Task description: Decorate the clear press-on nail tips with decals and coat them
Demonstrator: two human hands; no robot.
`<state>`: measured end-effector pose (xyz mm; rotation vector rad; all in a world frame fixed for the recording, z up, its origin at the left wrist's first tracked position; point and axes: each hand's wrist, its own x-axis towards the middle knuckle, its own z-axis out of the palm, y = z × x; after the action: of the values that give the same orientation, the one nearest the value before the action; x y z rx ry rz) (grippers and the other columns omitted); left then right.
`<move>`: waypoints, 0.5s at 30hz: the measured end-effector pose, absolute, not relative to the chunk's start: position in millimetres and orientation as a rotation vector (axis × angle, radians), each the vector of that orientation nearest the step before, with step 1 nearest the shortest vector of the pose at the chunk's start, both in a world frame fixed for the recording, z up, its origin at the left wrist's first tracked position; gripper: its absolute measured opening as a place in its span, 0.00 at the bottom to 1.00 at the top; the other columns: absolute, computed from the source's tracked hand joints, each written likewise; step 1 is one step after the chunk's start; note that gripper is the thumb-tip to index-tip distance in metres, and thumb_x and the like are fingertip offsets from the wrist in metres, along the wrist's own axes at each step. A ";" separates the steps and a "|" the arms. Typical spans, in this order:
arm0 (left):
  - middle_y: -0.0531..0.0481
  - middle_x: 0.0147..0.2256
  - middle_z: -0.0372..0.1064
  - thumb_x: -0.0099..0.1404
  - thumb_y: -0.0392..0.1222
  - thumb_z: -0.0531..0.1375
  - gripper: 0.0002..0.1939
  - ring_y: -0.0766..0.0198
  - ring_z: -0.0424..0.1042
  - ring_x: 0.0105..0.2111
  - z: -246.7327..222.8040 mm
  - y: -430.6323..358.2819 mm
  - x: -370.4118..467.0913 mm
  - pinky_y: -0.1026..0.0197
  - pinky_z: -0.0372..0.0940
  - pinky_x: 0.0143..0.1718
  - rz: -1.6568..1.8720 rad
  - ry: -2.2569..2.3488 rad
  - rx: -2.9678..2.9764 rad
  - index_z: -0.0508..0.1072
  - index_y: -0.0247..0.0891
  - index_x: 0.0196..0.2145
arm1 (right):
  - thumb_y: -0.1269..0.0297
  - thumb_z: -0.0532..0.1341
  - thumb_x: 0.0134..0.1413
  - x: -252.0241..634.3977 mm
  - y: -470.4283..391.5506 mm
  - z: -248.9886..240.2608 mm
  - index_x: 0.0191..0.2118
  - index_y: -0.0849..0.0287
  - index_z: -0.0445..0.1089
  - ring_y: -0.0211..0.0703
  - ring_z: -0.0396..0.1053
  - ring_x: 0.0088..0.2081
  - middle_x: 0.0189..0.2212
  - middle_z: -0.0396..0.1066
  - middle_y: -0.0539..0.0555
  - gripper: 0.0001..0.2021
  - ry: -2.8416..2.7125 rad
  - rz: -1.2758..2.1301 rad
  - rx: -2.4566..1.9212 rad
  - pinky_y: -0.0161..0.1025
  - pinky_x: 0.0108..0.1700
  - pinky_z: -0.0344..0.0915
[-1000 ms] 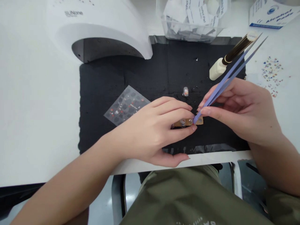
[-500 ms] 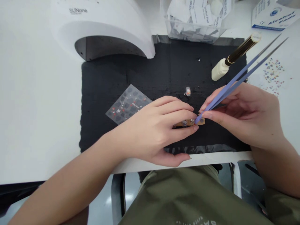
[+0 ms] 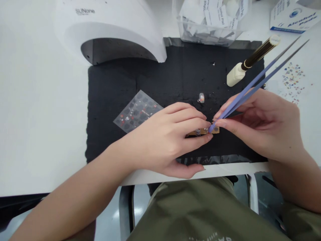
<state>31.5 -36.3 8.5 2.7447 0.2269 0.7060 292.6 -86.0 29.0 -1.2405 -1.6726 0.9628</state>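
my right hand [image 3: 268, 124] pinches tweezers [image 3: 242, 97] at the tan strip [image 3: 217, 130] — pressing step, likely. left hand [image 3: 163, 140] spread astride; next needs steadiness.

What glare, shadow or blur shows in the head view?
Head view: floor shows glare, near edge of black mat glints; head view: opening of white SUNone device is dark; head view: purple tweezers show no obvious motion blur, scattered specks are too small to identify.
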 end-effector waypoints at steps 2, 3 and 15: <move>0.41 0.52 0.85 0.80 0.53 0.63 0.21 0.48 0.84 0.57 9.0 -36.4 31.7 0.44 0.76 0.65 0.705 0.226 2.743 0.82 0.32 0.56 | 0.68 0.77 0.62 292.8 -86.3 28.8 0.41 0.46 0.79 0.38 0.84 0.38 0.41 0.83 0.42 0.09 -1.679 0.952 -1.241 0.35 0.36 0.87; 0.41 0.52 0.85 0.79 0.53 0.64 0.21 0.47 0.84 0.57 9.2 -36.4 32.0 0.44 0.76 0.65 0.701 0.225 2.743 0.82 0.32 0.56 | 0.68 0.76 0.63 293.1 -86.5 28.6 0.41 0.46 0.79 0.38 0.84 0.38 0.41 0.83 0.42 0.09 -1.685 0.949 -1.242 0.35 0.35 0.87; 0.40 0.51 0.86 0.79 0.52 0.65 0.20 0.47 0.85 0.56 10.3 -35.5 33.8 0.43 0.78 0.64 0.696 0.220 2.758 0.83 0.32 0.55 | 0.69 0.75 0.65 294.6 -88.4 28.8 0.40 0.48 0.77 0.35 0.83 0.40 0.41 0.81 0.43 0.09 -1.728 0.921 -1.258 0.32 0.35 0.86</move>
<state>33.8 -35.5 10.3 2.7585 0.2195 0.6963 294.6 -88.4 28.8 -1.2584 -1.7284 0.9212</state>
